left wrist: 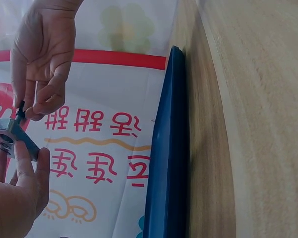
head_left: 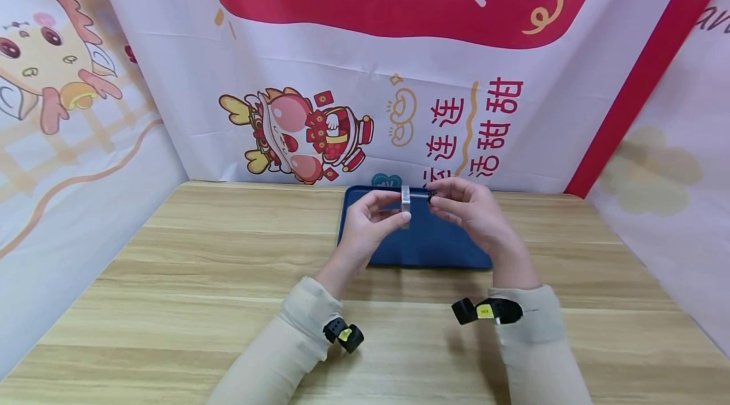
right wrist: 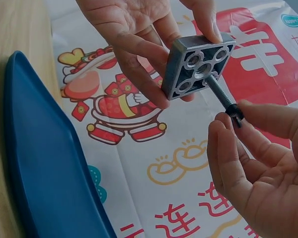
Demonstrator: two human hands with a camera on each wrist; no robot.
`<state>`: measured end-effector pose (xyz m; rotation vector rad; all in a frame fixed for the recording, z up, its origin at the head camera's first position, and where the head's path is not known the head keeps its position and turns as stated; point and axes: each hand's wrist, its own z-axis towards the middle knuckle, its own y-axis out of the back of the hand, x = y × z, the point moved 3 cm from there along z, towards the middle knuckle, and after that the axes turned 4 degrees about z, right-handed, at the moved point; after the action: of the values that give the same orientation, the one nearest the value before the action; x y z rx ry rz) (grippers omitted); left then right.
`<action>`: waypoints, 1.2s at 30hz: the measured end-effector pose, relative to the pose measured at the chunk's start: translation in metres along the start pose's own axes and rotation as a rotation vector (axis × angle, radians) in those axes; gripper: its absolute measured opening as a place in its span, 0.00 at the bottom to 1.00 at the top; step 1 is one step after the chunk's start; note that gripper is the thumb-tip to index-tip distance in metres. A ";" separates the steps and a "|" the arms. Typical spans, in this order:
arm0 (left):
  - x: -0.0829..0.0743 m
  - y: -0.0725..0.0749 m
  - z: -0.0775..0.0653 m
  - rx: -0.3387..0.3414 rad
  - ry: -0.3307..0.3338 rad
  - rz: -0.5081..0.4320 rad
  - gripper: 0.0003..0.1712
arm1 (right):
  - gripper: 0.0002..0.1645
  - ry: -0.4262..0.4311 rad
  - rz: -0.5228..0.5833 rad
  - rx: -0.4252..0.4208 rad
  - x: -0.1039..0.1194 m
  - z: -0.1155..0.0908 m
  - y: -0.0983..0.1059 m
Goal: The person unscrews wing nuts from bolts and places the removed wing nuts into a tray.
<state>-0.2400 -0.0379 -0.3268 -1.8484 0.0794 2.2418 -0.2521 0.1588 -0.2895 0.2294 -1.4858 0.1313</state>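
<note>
My left hand (head_left: pixel 365 224) grips a square metal block (right wrist: pixel 201 70) by its edges, above the blue tray. The block has a round hole in its middle and several smaller holes around it. From the right, my right hand (head_left: pixel 470 208) pinches the black head (right wrist: pixel 234 112) of a threaded bolt (right wrist: pixel 219 92) between thumb and fingers. The bolt's far end meets the middle hole in the right wrist view; how deep it sits cannot be told. In the left wrist view, the block (left wrist: pixel 25 136) is tilted.
A blue tray (head_left: pixel 428 246) lies at the back of the wooden table (head_left: pixel 228 278), beneath both hands. Printed cloth (head_left: pixel 353 63) hangs close behind the tray and along both sides. Each sleeve carries a black wrist camera (head_left: pixel 350 336).
</note>
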 end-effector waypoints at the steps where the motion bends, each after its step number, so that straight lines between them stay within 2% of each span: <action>1: 0.000 0.000 0.000 0.000 -0.002 0.000 0.20 | 0.21 0.004 -0.015 -0.001 0.000 0.000 0.000; 13: 0.003 0.001 0.002 0.004 -0.011 -0.008 0.20 | 0.23 0.003 -0.072 -0.019 -0.001 0.001 0.001; 20: 0.003 0.001 0.001 0.005 -0.009 -0.009 0.20 | 0.21 0.012 -0.048 -0.018 -0.002 0.002 0.002; 24: 0.003 0.001 0.001 -0.002 -0.010 -0.010 0.19 | 0.19 0.015 -0.023 -0.058 0.000 0.000 0.003; 29: 0.002 -0.001 0.000 -0.006 -0.012 -0.001 0.20 | 0.21 -0.039 0.001 -0.118 0.001 -0.001 0.001; 32: 0.003 -0.003 -0.001 -0.002 0.000 0.000 0.20 | 0.23 -0.060 -0.015 -0.126 0.000 0.000 0.000; 36: 0.004 -0.004 -0.001 -0.008 0.005 0.001 0.20 | 0.20 -0.060 -0.039 -0.137 -0.001 0.000 -0.001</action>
<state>-0.2393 -0.0340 -0.3302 -1.8581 0.0729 2.2415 -0.2523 0.1582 -0.2909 0.1522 -1.5424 -0.0091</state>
